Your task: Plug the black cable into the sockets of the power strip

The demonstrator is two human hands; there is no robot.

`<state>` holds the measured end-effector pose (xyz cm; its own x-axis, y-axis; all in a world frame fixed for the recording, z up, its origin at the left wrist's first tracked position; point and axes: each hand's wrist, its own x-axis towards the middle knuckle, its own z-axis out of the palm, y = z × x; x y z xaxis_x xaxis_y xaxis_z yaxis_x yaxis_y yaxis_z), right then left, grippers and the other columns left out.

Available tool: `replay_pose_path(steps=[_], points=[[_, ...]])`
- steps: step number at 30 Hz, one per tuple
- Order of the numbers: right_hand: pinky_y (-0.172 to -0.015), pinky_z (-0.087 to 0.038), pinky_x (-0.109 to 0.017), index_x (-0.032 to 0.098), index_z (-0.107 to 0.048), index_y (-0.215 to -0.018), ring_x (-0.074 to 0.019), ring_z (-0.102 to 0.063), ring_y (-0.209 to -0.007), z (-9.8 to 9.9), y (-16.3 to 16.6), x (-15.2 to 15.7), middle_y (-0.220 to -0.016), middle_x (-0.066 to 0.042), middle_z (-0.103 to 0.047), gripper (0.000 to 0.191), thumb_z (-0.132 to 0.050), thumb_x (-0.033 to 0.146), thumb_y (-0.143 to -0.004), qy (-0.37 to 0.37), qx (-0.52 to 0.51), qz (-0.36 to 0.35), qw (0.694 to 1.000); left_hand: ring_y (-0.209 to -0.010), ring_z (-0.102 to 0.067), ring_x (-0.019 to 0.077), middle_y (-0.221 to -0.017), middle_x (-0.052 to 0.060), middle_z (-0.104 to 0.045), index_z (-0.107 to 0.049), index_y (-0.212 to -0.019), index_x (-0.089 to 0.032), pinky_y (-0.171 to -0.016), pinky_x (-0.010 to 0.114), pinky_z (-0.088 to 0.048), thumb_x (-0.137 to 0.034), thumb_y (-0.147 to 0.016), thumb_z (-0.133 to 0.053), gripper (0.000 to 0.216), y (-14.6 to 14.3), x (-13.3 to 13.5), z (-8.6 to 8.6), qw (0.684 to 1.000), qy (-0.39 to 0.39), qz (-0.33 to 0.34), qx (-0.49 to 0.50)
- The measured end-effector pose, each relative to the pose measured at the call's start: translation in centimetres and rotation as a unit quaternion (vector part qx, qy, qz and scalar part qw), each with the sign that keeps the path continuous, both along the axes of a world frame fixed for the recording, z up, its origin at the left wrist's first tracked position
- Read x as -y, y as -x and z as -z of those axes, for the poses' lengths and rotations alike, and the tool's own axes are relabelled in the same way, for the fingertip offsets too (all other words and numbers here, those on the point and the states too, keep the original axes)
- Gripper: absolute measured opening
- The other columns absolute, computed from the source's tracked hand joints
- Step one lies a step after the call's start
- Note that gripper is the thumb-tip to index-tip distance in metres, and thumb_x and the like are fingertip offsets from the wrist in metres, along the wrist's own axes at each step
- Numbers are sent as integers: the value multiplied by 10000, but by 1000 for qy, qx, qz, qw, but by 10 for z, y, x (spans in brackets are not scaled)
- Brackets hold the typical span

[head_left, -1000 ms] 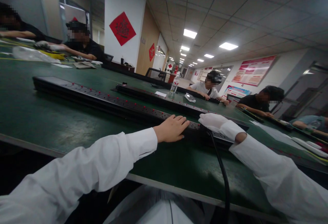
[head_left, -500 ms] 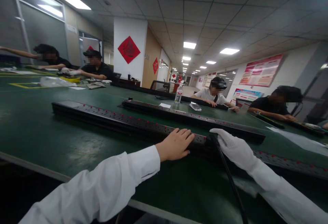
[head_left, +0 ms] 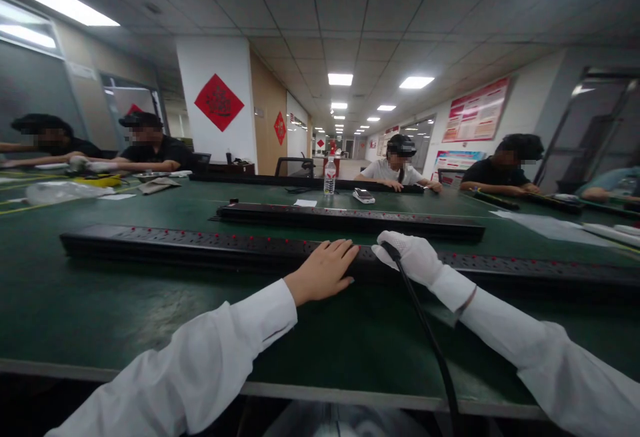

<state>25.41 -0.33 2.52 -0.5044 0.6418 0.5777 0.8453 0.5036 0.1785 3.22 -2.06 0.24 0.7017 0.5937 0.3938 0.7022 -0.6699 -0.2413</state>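
Observation:
A long black power strip (head_left: 210,244) with rows of sockets and red dots lies across the green table in front of me. My left hand (head_left: 323,269), bare, rests flat on its top with the fingers stretched out. Just to the right, my right hand (head_left: 407,257) in a white glove is closed around the black plug (head_left: 391,250) of a thick black cable (head_left: 425,324). The plug is over the strip's top; whether it sits in a socket is hidden by the glove. From there the cable runs down toward me, past the table's front edge.
Behind lies a second black power strip (head_left: 350,219). Farther back are a water bottle (head_left: 329,177), a white handheld device (head_left: 363,196) and a paper (head_left: 305,203). Several people sit around the table. A plastic bag (head_left: 65,192) lies at left, a white sheet (head_left: 545,225) at right.
My view has levelled and turned a little to the right. My right hand has come slightly closer to my left with the plug. The left hand stays flat on the strip.

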Motion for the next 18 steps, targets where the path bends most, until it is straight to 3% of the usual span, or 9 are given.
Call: replay_pose_path(steps=[18], points=[[-561,-320,-203,239,-571,-860,-114,-562,-627,0,0,7,-718,-8,-633,349,-341,501,-841,3,-15,25,1000,-1199,-382,218,-1320,102,-406,-267,-1311,-176,-963,376,-303,-456,-854,-353,543,5,-4,-7,1000,23,-7,1]])
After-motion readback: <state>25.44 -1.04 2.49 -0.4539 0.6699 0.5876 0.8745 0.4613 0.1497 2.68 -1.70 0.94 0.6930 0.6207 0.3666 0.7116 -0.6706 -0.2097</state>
